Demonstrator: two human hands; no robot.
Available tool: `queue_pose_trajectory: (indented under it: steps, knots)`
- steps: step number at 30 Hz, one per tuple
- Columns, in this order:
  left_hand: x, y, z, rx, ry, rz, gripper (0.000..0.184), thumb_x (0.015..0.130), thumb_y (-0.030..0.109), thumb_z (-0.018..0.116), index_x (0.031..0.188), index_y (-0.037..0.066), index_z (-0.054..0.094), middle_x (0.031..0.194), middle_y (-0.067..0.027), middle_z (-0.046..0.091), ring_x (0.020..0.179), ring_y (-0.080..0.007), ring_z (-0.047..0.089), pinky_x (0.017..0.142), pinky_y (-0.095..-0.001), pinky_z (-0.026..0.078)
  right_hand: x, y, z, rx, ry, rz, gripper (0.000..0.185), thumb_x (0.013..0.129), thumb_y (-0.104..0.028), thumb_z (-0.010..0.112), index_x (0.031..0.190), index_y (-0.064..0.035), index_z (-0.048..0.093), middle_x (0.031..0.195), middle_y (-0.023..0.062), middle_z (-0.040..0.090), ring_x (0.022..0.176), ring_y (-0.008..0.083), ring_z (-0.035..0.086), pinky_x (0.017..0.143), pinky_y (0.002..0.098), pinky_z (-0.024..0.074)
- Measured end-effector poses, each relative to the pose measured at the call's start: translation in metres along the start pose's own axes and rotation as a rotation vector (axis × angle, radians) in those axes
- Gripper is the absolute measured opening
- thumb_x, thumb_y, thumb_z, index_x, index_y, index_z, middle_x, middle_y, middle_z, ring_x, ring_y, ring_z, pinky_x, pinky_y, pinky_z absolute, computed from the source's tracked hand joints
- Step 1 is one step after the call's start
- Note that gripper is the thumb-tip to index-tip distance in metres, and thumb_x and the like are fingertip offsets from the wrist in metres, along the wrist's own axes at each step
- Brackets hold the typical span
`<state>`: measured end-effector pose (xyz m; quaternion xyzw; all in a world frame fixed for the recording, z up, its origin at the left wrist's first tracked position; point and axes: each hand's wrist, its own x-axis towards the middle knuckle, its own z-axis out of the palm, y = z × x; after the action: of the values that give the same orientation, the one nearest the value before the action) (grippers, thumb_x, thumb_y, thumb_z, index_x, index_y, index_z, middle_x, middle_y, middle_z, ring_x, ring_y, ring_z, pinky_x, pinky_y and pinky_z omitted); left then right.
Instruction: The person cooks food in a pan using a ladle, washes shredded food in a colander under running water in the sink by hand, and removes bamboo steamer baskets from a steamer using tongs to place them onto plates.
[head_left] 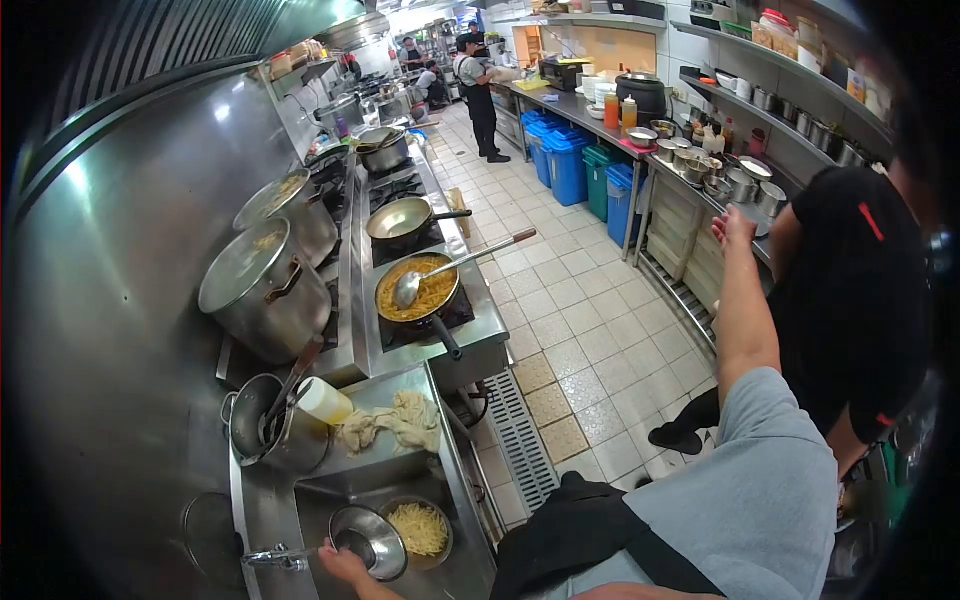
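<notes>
My left hand [345, 566] grips the rim of a metal bowl [372, 538], tilted over the sink [330, 490] beside the faucet [275, 557]. Next to that bowl, another bowl in the sink holds pale cut pasta or strips [419, 528]. Far from it, my right hand [735, 226] is stretched out to the right, near the metal pots on the side counter. Its fingers are curled in, and nothing shows in them. On the stove, a frying pan [446, 335] holds orange-brown food, with a long-handled ladle [407, 290] resting in it.
A cloth [400, 422], a plastic bottle [325, 400] and a deep pot [300, 447] stand beside the sink. Large stockpots [290, 315] and an empty pan [400, 220] are further along. A co-worker in black [850, 290] is close on my right; blue bins [567, 168] line the aisle.
</notes>
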<state>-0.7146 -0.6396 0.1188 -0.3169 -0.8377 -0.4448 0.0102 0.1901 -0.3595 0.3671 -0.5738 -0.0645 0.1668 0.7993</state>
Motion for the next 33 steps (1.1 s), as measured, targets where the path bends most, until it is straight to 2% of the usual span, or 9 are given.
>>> queue_pose_trajectory:
  steps: [5,12,15,17,20,24,26,31,33]
  knots:
    - [0.015,0.005,-0.008,0.146,-0.015,0.053,0.025,0.066,-0.009,0.042,0.089,-0.003,0.05,0.1,-0.021,0.059,0.099,-0.0355,0.054,0.089,-0.0404,0.038,-0.018,-0.001,-0.041,-0.047,-0.061,0.023,0.024,0.08,-0.023,0.059,0.09,-0.0011,0.055,0.08,0.008,0.06,0.054,0.017,0.058,0.045,0.028,0.0492]
    - [0.014,0.001,-0.003,0.212,0.045,0.115,0.033,0.07,-0.009,0.04,0.1,-0.001,0.052,0.103,-0.0207,0.059,0.102,-0.0361,0.053,0.088,-0.0404,0.039,-0.045,-0.015,-0.07,-0.21,-0.124,0.132,0.019,0.081,-0.024,0.059,0.073,-0.0079,0.057,0.059,-0.0018,0.054,0.043,0.0092,0.048,0.04,0.0232,0.0438]
    - [0.018,-0.044,0.01,-0.25,0.117,-0.028,0.034,0.072,-0.008,0.038,0.102,0.001,0.051,0.106,-0.0192,0.058,0.102,-0.0375,0.053,0.087,-0.0417,0.04,-0.053,-0.018,-0.071,-0.218,-0.13,0.127,0.019,0.081,-0.025,0.06,0.071,-0.009,0.057,0.058,-0.0029,0.052,0.04,0.0082,0.045,0.036,0.0222,0.0389]
    - [-0.007,0.025,-0.018,0.205,0.19,-0.118,0.034,0.072,-0.008,0.038,0.102,0.003,0.052,0.104,-0.0192,0.059,0.1,-0.0391,0.054,0.085,-0.0437,0.04,-0.062,-0.023,-0.071,-0.172,-0.242,0.058,0.014,0.081,-0.022,0.06,0.083,-0.0099,0.055,0.063,-0.0018,0.053,0.043,0.0066,0.043,0.037,0.022,0.0352]
    - [-0.021,0.03,-0.027,0.155,0.295,-0.031,0.032,0.072,-0.007,0.04,0.099,0.004,0.052,0.103,-0.0218,0.059,0.1,-0.04,0.054,0.082,-0.0458,0.041,-0.095,-0.031,-0.061,-0.106,-0.21,-0.272,0.015,0.082,-0.02,0.06,0.078,-0.0118,0.048,0.063,-0.0014,0.052,0.044,0.007,0.042,0.037,0.0231,0.0331]
    - [-0.033,0.041,-0.028,0.168,0.362,-0.054,0.03,0.071,-0.002,0.042,0.098,0.003,0.051,0.094,-0.0186,0.061,0.092,-0.0397,0.057,0.076,-0.0466,0.045,-0.042,0.007,-0.081,0.126,-0.188,0.007,0.033,0.081,-0.02,0.062,0.106,-0.0081,0.043,0.063,-0.0009,0.052,0.044,0.0081,0.043,0.037,0.0232,0.0333]
    - [-0.037,0.014,-0.019,-0.214,0.402,0.021,0.037,0.071,-0.004,0.042,0.105,-0.003,0.055,0.099,-0.0158,0.061,0.088,-0.0284,0.059,0.08,-0.0381,0.045,-0.038,0.022,-0.075,0.168,-0.192,0.024,0.047,0.081,-0.021,0.063,0.118,-0.0076,0.038,0.063,-0.001,0.052,0.044,0.0082,0.043,0.037,0.0231,0.0333]
    - [-0.024,-0.092,-0.002,0.623,0.448,0.015,0.03,0.075,0.024,0.06,0.083,-0.005,0.063,0.091,-0.0219,0.063,0.085,-0.0349,0.06,0.079,-0.0428,0.046,-0.045,0.059,-0.086,0.055,-0.088,0.108,0.072,0.079,-0.021,0.064,0.132,-0.0113,0.016,0.062,-0.0005,0.051,0.042,0.007,0.042,0.035,0.0235,0.0333]
    - [-0.042,-0.052,-0.009,0.712,0.377,0.005,0.031,0.075,0.023,0.06,0.084,-0.006,0.063,0.093,-0.0226,0.063,0.087,-0.035,0.06,0.08,-0.0423,0.046,-0.035,0.087,-0.095,0.007,-0.089,0.131,0.055,0.079,-0.018,0.063,0.124,-0.0092,0.033,0.063,0.0,0.05,0.043,0.0072,0.042,0.035,0.0228,0.0338]
